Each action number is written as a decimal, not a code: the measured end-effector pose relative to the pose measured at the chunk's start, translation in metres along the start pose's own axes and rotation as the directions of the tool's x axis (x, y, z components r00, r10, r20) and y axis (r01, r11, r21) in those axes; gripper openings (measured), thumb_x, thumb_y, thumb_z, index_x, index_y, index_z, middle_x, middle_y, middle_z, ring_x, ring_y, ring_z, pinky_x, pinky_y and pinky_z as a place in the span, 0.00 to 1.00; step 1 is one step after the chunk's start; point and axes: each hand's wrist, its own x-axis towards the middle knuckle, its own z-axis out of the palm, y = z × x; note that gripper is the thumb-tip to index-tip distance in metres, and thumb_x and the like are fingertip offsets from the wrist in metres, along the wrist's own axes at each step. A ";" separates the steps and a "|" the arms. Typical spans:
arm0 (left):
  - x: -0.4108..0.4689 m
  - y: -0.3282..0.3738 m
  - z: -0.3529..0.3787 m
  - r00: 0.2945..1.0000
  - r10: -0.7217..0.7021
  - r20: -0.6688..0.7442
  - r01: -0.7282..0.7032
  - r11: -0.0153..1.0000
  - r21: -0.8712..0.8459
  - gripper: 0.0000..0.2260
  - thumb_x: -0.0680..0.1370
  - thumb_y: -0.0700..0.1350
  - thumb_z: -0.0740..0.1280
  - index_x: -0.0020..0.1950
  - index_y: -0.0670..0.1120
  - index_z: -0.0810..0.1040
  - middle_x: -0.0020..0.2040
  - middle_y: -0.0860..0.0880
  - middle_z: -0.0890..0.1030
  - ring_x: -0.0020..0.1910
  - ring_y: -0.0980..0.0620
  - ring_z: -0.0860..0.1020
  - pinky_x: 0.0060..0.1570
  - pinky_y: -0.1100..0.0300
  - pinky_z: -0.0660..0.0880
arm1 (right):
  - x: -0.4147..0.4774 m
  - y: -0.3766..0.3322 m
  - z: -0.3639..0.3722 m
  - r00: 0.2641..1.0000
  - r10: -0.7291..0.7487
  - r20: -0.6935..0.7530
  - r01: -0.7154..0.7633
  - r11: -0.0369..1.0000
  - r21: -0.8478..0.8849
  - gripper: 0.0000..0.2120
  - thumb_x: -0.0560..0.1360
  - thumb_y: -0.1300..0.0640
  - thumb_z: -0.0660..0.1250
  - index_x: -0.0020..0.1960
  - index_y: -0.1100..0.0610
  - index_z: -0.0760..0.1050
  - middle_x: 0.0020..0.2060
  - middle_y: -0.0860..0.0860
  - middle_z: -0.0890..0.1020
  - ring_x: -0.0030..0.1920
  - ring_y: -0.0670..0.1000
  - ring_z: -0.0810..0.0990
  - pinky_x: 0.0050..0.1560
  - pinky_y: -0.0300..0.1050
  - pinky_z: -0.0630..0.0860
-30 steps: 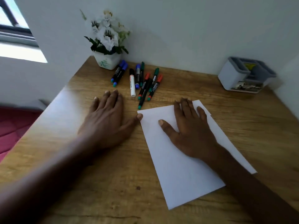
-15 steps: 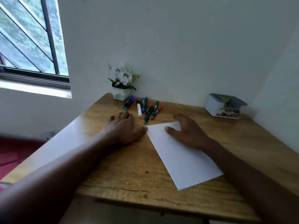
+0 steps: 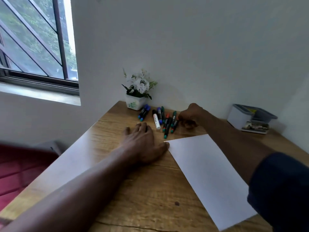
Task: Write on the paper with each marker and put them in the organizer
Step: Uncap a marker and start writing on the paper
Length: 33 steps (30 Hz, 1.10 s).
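Markers lie clustered; our right hand curls at their edge, and we cannot tell its grip. Our left hand lies flat, thumb touching paper.

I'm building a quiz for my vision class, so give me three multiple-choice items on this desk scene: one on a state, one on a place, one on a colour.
1. The paper is:
A) blank
B) covered in writing
C) crumpled

2. The markers lie:
A) on the paper
B) on the floor
C) on the table by the flower pot

3. The flowers are:
A) red
B) white
C) yellow

Answers:
1 A, its flat white face bears no marks.
2 C, they are bunched on the wood just beside the pot.
3 B, the petals show white above green leaves.
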 end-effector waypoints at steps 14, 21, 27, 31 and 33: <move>0.007 -0.002 0.001 0.999 -0.003 0.035 0.004 1.000 -0.016 0.48 0.72 0.76 0.48 0.82 0.44 0.50 0.83 0.44 0.49 0.81 0.46 0.47 0.75 0.36 0.45 | 0.020 -0.006 0.016 0.999 0.019 -0.040 -0.016 0.997 0.077 0.13 0.64 0.60 0.81 0.38 0.61 0.77 0.33 0.58 0.82 0.31 0.55 0.82 0.33 0.46 0.82; 0.006 -0.003 -0.001 0.999 -0.006 0.035 0.008 0.999 -0.037 0.48 0.72 0.76 0.49 0.82 0.45 0.50 0.83 0.45 0.48 0.82 0.47 0.47 0.76 0.36 0.45 | -0.012 -0.006 -0.012 0.993 -0.098 -0.062 0.114 0.737 0.666 0.06 0.71 0.67 0.76 0.44 0.68 0.80 0.38 0.62 0.83 0.34 0.56 0.83 0.42 0.51 0.85; 0.001 -0.006 -0.006 0.998 0.009 -0.062 -0.020 0.984 -0.178 0.45 0.74 0.76 0.53 0.82 0.49 0.52 0.83 0.48 0.45 0.81 0.49 0.45 0.76 0.37 0.48 | -0.080 0.015 -0.040 0.889 -0.403 -0.216 0.445 0.659 0.606 0.05 0.75 0.66 0.73 0.50 0.61 0.83 0.40 0.58 0.85 0.37 0.57 0.85 0.45 0.54 0.85; -0.004 -0.003 -0.015 0.880 0.055 -0.472 -0.257 0.891 -0.375 0.33 0.78 0.66 0.61 0.79 0.55 0.60 0.80 0.52 0.60 0.76 0.52 0.62 0.71 0.48 0.66 | -0.113 0.048 -0.024 0.761 -0.597 -0.253 0.648 0.682 0.340 0.10 0.75 0.62 0.74 0.54 0.49 0.84 0.43 0.47 0.87 0.43 0.47 0.85 0.44 0.41 0.83; -0.006 -0.001 -0.016 0.801 0.080 -0.593 -0.380 0.834 -0.401 0.26 0.78 0.61 0.66 0.75 0.55 0.67 0.72 0.54 0.72 0.67 0.58 0.70 0.61 0.58 0.71 | -0.118 0.064 -0.011 0.680 -0.685 -0.260 0.732 0.654 0.191 0.12 0.76 0.61 0.73 0.58 0.50 0.84 0.46 0.45 0.87 0.45 0.44 0.84 0.45 0.36 0.80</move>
